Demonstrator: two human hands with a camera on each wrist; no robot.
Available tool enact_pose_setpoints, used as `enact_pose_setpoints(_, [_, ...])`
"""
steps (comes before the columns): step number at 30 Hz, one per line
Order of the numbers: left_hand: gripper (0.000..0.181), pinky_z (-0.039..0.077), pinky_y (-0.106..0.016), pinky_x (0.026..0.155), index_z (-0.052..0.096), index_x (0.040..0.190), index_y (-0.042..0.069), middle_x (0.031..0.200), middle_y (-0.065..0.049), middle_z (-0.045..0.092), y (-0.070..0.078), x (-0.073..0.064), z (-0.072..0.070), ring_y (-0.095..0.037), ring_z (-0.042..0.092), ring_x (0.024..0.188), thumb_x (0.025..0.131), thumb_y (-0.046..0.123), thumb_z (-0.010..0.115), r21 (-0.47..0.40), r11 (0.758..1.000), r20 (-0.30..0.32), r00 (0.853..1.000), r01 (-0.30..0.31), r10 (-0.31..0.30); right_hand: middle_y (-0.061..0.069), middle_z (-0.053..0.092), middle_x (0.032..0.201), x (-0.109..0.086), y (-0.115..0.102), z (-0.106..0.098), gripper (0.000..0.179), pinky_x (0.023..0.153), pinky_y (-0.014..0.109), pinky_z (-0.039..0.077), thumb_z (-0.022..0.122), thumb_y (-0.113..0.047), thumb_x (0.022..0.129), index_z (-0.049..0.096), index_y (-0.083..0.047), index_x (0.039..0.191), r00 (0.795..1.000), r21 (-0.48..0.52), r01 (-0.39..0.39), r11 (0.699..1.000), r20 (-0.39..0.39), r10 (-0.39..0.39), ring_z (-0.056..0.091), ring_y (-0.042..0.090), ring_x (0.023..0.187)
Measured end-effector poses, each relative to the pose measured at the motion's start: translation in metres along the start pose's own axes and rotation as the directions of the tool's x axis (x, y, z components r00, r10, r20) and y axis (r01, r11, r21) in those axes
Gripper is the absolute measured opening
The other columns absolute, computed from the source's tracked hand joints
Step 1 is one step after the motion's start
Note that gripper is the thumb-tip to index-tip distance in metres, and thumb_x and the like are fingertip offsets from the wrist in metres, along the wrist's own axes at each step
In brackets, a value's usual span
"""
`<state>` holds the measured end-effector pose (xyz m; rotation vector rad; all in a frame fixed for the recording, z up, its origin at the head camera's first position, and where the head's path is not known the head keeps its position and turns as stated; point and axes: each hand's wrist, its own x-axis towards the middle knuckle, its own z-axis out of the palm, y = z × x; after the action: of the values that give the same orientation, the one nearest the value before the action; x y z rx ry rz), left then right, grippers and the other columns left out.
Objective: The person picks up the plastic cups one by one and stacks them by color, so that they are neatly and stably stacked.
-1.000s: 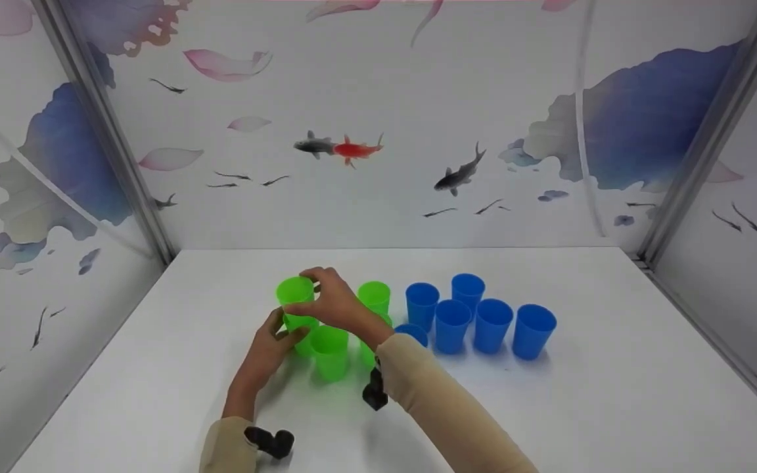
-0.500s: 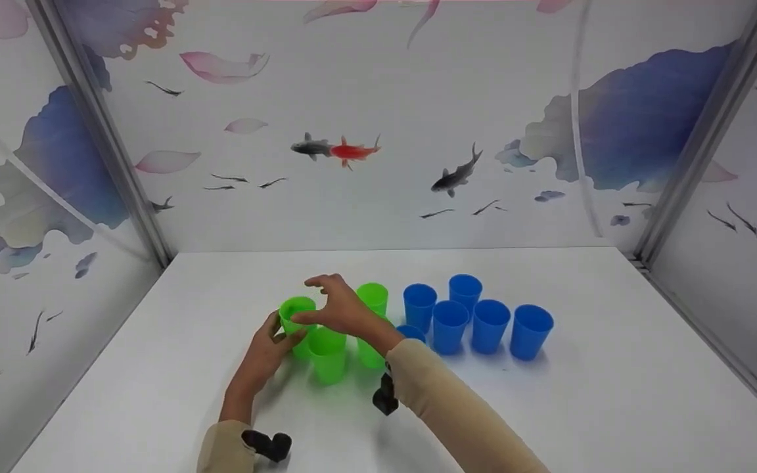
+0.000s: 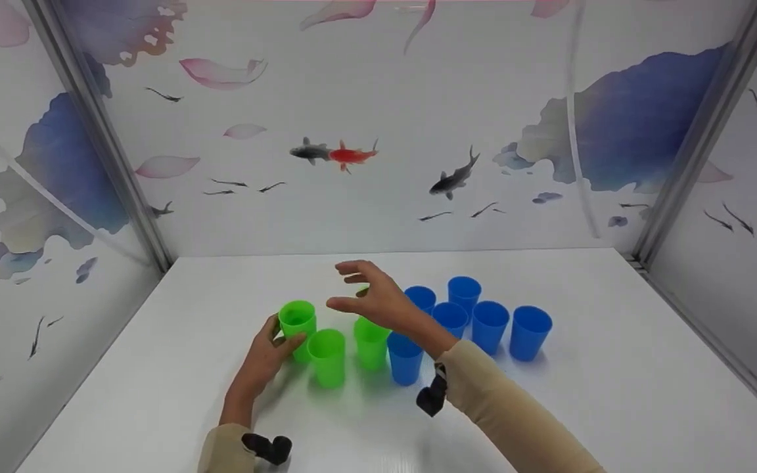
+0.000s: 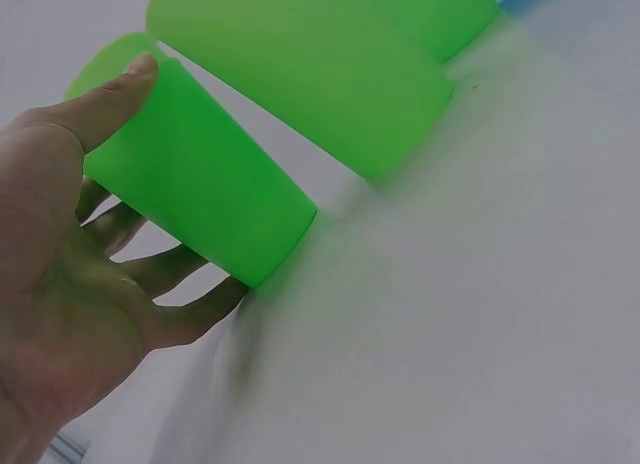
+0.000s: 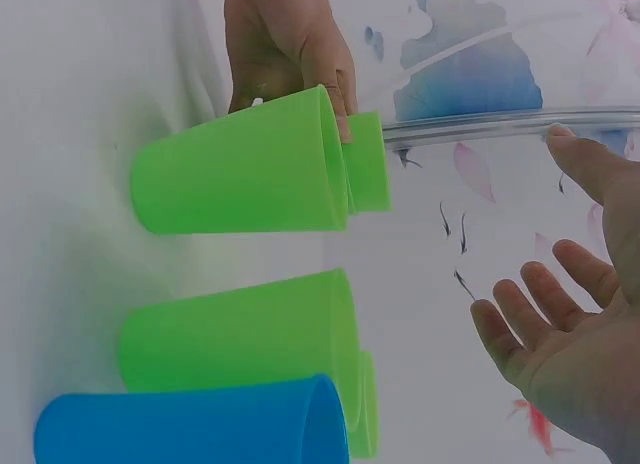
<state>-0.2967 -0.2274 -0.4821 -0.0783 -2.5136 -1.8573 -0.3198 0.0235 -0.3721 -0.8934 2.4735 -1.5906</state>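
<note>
My left hand (image 3: 265, 358) grips a green cup (image 3: 298, 318) upright at the left end of the group. In the left wrist view its thumb lies near the rim and its fingers curl round the side of the green cup (image 4: 200, 174). A second rim shows inside this cup in the head view. My right hand (image 3: 382, 301) is in the air above the cups, holding nothing, its fingers apart from the thumb. Beside the held cup stand a green cup (image 3: 327, 360) and another green cup (image 3: 370, 345). The right hand hides most of one more green cup behind.
Several blue cups stand upright to the right, among them a front blue cup (image 3: 405, 361), a back blue cup (image 3: 464, 289) and a rightmost blue cup (image 3: 531, 334). The white table (image 3: 589, 420) is bounded by printed panels (image 3: 365, 217) at the back and sides.
My right hand lowered a green cup into the one in my left hand, let go of it, then moved right and away. The left hand has stayed on its cup.
</note>
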Motion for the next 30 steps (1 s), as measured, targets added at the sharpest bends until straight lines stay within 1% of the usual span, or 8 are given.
enact_pose_setpoints(5, [0.08,0.032,-0.055,0.12,0.025,0.157,0.005,0.164,-0.022,0.025,0.001,-0.001,-0.003,-0.046,0.033,0.147,0.095,0.033,0.068,-0.013,1.0,-0.016,1.0,-0.013,0.013,0.01,0.05,0.148,-0.011,0.01,-0.007,0.068,0.112,0.052,0.046,0.077,-0.036,0.088,0.047,-0.015,0.145,1.0,0.0,-0.001,1.0,-0.003,0.001,0.05,0.032,0.137])
enact_pose_setpoints(10, [0.077,0.033,-0.055,0.12,0.027,0.155,0.003,0.162,-0.023,0.03,0.005,-0.004,-0.002,-0.046,0.035,0.146,0.096,0.029,0.069,-0.017,0.999,-0.02,0.999,-0.027,0.026,0.01,0.051,0.148,-0.02,0.02,-0.01,0.067,0.11,0.052,0.047,0.077,-0.036,0.088,0.047,-0.016,0.145,1.0,-0.042,-0.024,0.999,0.0,0.024,0.052,0.03,0.136])
enact_pose_setpoints(13, [0.074,0.035,-0.054,0.119,0.03,0.154,0.004,0.16,-0.022,0.034,0.005,-0.003,-0.001,-0.045,0.038,0.145,0.095,0.027,0.069,-0.023,0.999,-0.029,0.999,-0.042,0.042,0.01,0.051,0.147,-0.024,0.024,-0.012,0.07,0.11,0.052,0.047,0.078,-0.039,0.087,0.047,-0.016,0.145,0.999,-0.066,-0.043,0.997,0.011,0.044,0.051,0.03,0.136])
enact_pose_setpoints(16, [0.073,0.036,-0.054,0.118,0.032,0.153,0.004,0.158,-0.022,0.037,0.004,-0.001,-0.001,-0.044,0.039,0.145,0.095,0.027,0.07,-0.022,0.998,-0.038,0.998,-0.058,0.057,0.013,0.051,0.147,-0.026,0.027,-0.013,0.072,0.111,0.054,0.045,0.078,-0.041,0.086,0.047,-0.014,0.145,0.998,-0.074,-0.047,0.996,0.028,0.049,0.05,0.032,0.137])
enact_pose_setpoints(18, [0.074,0.037,-0.055,0.118,0.032,0.154,0.005,0.158,-0.021,0.037,0.003,-0.001,-0.001,-0.044,0.039,0.145,0.095,0.027,0.07,-0.024,0.998,-0.039,0.997,-0.06,0.059,0.014,0.051,0.147,-0.028,0.031,-0.014,0.072,0.11,0.056,0.045,0.078,-0.039,0.086,0.047,-0.011,0.145,0.998,-0.083,-0.048,0.995,0.03,0.05,0.049,0.034,0.136])
enact_pose_setpoints(21, [0.074,0.037,-0.055,0.118,0.031,0.155,0.007,0.159,-0.02,0.037,0.002,-0.002,0.0,-0.044,0.04,0.144,0.095,0.028,0.07,-0.031,0.998,-0.03,0.998,-0.054,0.053,0.013,0.053,0.145,-0.031,0.036,-0.015,0.072,0.11,0.055,0.045,0.079,-0.037,0.086,0.048,-0.01,0.145,0.998,-0.106,-0.059,0.993,0.02,0.061,0.05,0.033,0.135])
enact_pose_setpoints(26, [0.074,0.038,-0.055,0.117,0.031,0.155,0.008,0.159,-0.02,0.036,0.002,-0.002,0.001,-0.045,0.042,0.143,0.095,0.029,0.07,-0.027,0.998,-0.023,0.999,-0.049,0.048,0.01,0.055,0.143,-0.036,0.041,-0.015,0.071,0.109,0.051,0.047,0.081,-0.036,0.084,0.05,-0.011,0.143,0.994,-0.143,-0.11,0.984,-0.008,0.11,0.052,0.031,0.134])
enact_pose_setpoints(30, [0.073,0.038,-0.055,0.117,0.032,0.155,0.008,0.158,-0.019,0.037,0.003,-0.003,0.001,-0.044,0.041,0.143,0.096,0.028,0.069,-0.036,0.998,-0.025,0.998,-0.057,0.056,0.01,0.055,0.143,-0.037,0.043,-0.014,0.07,0.108,0.051,0.049,0.081,-0.037,0.084,0.05,-0.012,0.142,0.988,-0.149,-0.152,0.977,-0.01,0.153,0.052,0.031,0.134])
